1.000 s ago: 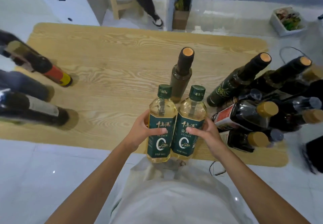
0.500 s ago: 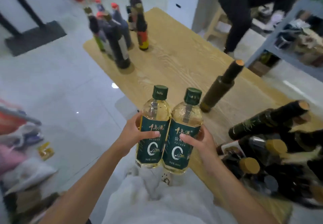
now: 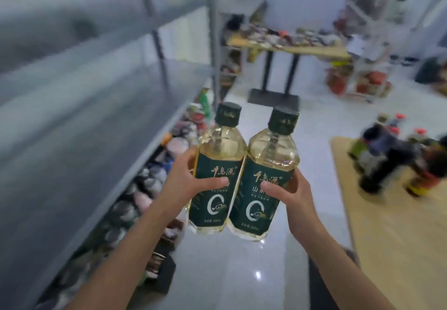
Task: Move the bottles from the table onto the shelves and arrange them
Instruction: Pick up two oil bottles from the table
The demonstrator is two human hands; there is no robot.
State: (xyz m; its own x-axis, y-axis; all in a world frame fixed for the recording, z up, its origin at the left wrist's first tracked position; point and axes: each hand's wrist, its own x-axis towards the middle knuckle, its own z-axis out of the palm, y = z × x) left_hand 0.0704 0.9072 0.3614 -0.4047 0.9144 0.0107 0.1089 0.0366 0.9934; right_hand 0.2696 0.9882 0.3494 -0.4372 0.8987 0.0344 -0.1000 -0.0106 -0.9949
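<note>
Grey metal shelves (image 3: 84,128) line the left of a white-floored room. Between them and the table (image 3: 399,237), the left bottle (image 3: 217,164) and right bottle (image 3: 269,172) are held touching. This looks like the carry; next they need a free shelf spot. The left hand (image 3: 186,184) wraps one, the right hand (image 3: 289,192) the other.

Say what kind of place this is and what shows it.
Probably a stockroom or small shop: grey metal shelving with packed goods beneath, and a wooden table holding dark bottles.
</note>
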